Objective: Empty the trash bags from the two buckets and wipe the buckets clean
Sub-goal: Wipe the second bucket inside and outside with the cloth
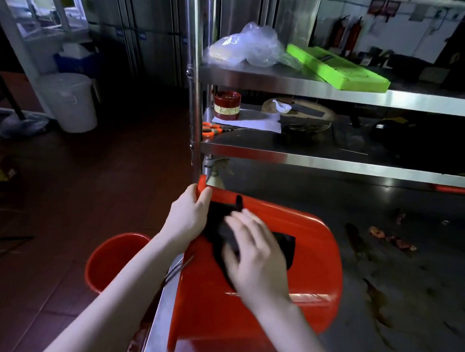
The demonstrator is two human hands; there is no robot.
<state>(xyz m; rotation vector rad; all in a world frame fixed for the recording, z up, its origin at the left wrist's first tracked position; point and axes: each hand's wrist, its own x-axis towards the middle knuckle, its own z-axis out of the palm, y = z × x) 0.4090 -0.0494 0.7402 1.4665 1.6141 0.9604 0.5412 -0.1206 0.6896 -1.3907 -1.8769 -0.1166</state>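
Note:
A red bucket (310,271) lies on its side on the steel table (403,277), its mouth facing left at the table's edge. My left hand (186,214) grips the bucket's rim near the top. A black cloth (221,231) lies against the bucket's outer wall under my right hand (255,251), which presses on it with fingers spread; the hand is blurred. A second red bucket (109,260) stands upright on the floor to the left, below the table edge, partly hidden by my left forearm.
Food scraps and smears (387,239) dirty the table on the right. The steel shelves above carry a clear plastic bag (249,47), a green board (341,70), a red tin (227,104) and orange scissors (210,131). A white bin (70,103) stands on the red tiled floor.

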